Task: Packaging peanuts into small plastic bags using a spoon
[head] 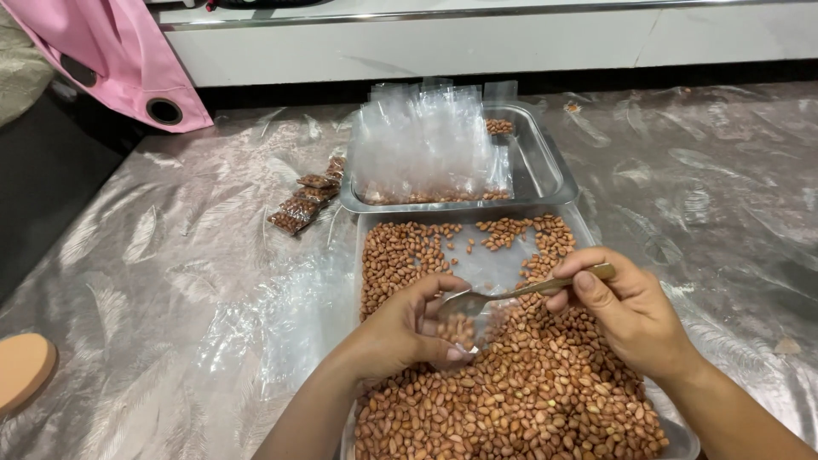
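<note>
Metal spoon (477, 300) gripped in our right hand (626, 311) tips peanuts (528, 383) into a small clear bag (464, 328) pinched by our left hand (400, 332).

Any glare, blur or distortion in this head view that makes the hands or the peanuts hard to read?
Head view: sharp overall; the left hand, right hand and spoon show no motion blur. Soft glare streaks the glossy floor covering and the clear bags in the metal tray. Peanuts evenly lit, faint shadows. Slight wide-angle bending at the edges.
</note>
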